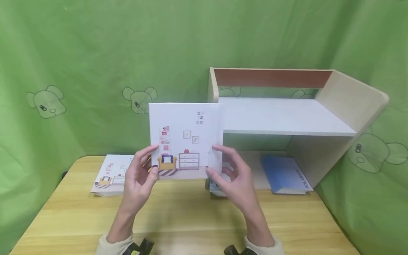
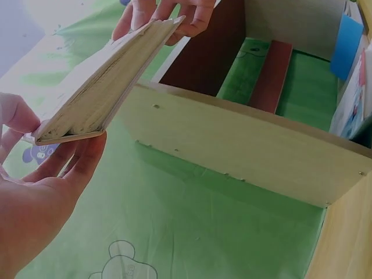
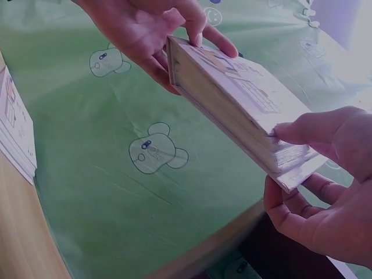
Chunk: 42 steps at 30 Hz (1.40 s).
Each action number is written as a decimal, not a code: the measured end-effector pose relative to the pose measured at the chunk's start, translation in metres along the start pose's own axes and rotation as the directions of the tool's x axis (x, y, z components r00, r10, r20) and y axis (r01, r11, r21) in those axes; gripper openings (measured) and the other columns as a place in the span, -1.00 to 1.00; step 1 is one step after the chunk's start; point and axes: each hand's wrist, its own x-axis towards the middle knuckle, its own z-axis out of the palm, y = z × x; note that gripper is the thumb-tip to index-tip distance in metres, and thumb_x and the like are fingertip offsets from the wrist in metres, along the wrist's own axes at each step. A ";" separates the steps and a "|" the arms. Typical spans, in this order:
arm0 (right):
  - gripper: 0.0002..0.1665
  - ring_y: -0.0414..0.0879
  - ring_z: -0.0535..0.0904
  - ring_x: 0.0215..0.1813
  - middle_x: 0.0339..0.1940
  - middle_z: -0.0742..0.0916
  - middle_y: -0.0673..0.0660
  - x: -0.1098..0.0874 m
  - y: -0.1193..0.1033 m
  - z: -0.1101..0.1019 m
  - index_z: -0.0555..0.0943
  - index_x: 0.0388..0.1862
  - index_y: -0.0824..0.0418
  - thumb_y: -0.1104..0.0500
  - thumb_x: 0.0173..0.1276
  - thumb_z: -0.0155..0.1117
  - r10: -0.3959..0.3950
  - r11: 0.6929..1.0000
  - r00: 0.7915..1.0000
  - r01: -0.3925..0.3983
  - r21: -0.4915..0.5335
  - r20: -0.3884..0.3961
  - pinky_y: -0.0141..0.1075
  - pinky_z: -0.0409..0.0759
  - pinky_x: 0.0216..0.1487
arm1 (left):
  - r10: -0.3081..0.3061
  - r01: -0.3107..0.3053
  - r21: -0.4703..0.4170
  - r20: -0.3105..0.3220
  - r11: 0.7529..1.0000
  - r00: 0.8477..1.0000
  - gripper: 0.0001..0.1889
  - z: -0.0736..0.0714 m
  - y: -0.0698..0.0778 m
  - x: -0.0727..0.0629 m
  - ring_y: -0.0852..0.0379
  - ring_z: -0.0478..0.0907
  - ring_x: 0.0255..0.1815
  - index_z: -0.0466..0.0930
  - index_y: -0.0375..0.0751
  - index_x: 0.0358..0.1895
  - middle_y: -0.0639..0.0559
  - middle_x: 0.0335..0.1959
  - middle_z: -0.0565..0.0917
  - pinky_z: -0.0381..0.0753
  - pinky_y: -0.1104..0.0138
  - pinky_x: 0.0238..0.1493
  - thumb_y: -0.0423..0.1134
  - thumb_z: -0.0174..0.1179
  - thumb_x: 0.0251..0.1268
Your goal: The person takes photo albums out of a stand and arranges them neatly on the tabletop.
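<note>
A thick white book [image 1: 178, 118] with a drawn armchair and chest of drawers on its cover is held upright above the table, cover toward the head camera. My left hand [image 1: 137, 177] grips its left edge, thumb on the cover and fingers behind. At the right edge, my right hand [image 1: 237, 179] pinches the book between thumb and fingers. In the right wrist view, the page block of the book [image 3: 221, 107] shows along one side, and the cover stands slightly apart near my right hand [image 3: 331, 192]. A similar white book [image 1: 111, 173] lies on the table at the left.
A wooden shelf unit [image 1: 287, 117] with a white upper board stands at the right of the table [image 1: 178, 219]. On its lower level lies a blue book [image 1: 283, 175]; another item [image 1: 216, 189] is partly hidden behind my right hand. A green curtain [image 1: 175, 46] hangs behind.
</note>
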 end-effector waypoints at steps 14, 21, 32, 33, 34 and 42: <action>-0.25 0.01 0.63 0.12 0.28 0.62 0.05 0.009 0.009 0.027 0.54 0.36 0.05 0.45 0.22 0.48 -0.023 1.000 1.000 0.023 0.018 0.006 -0.18 0.76 0.01 | 0.013 -0.012 0.019 -0.054 1.000 0.998 -0.38 -0.020 0.002 0.000 -0.12 0.50 0.26 0.28 -0.50 0.42 -0.36 0.39 0.42 0.64 0.30 0.18 -0.78 -0.16 0.25; -0.26 0.05 0.60 0.10 0.31 0.60 0.04 0.011 0.013 0.035 0.55 0.36 0.04 0.46 0.23 0.48 0.007 0.999 1.000 -0.006 0.039 -0.015 -0.19 0.75 0.01 | -0.041 0.044 0.038 -0.077 0.998 0.996 -0.38 -0.025 0.003 0.002 -0.11 0.49 0.24 0.28 -0.47 0.43 -0.35 0.37 0.41 0.63 0.33 0.15 -0.77 -0.16 0.27; -0.25 0.04 0.59 0.09 0.33 0.58 0.02 0.014 0.021 0.044 0.55 0.37 0.03 0.46 0.22 0.47 0.038 0.998 0.999 -0.038 0.056 -0.011 -0.22 0.75 -0.02 | -0.104 0.111 0.055 -0.108 0.992 0.989 -0.36 -0.030 -0.001 0.000 -0.04 0.51 0.16 0.30 -0.42 0.45 -0.31 0.36 0.43 0.64 0.39 0.05 -0.77 -0.16 0.28; -0.25 0.04 0.59 0.09 0.33 0.58 0.02 0.014 0.022 0.044 0.54 0.37 0.03 0.45 0.23 0.47 0.041 0.998 0.999 -0.041 0.057 -0.007 -0.22 0.75 -0.03 | -0.105 0.112 0.059 -0.111 0.992 0.988 -0.37 -0.031 -0.001 -0.001 -0.03 0.51 0.15 0.30 -0.42 0.45 -0.30 0.36 0.43 0.63 0.41 0.00 -0.77 -0.16 0.28; -0.25 0.04 0.59 0.09 0.34 0.58 0.01 0.014 0.023 0.045 0.54 0.37 0.03 0.45 0.23 0.47 0.044 0.997 0.999 -0.043 0.057 -0.004 -0.23 0.75 -0.03 | -0.107 0.114 0.064 -0.116 0.991 0.988 -0.37 -0.031 -0.002 -0.002 -0.01 0.51 0.13 0.31 -0.41 0.44 -0.29 0.36 0.44 0.63 0.44 -0.05 -0.77 -0.15 0.29; -0.26 0.05 0.59 0.08 0.34 0.57 0.02 0.018 0.033 0.050 0.53 0.39 0.04 0.45 0.25 0.45 0.051 0.997 0.999 -0.051 0.065 0.002 -0.23 0.76 -0.06 | -0.110 0.120 0.096 -0.099 0.988 0.989 -0.38 -0.038 -0.009 0.001 -0.04 0.54 0.15 0.33 -0.36 0.45 -0.30 0.29 0.48 0.66 0.41 -0.02 -0.73 -0.12 0.33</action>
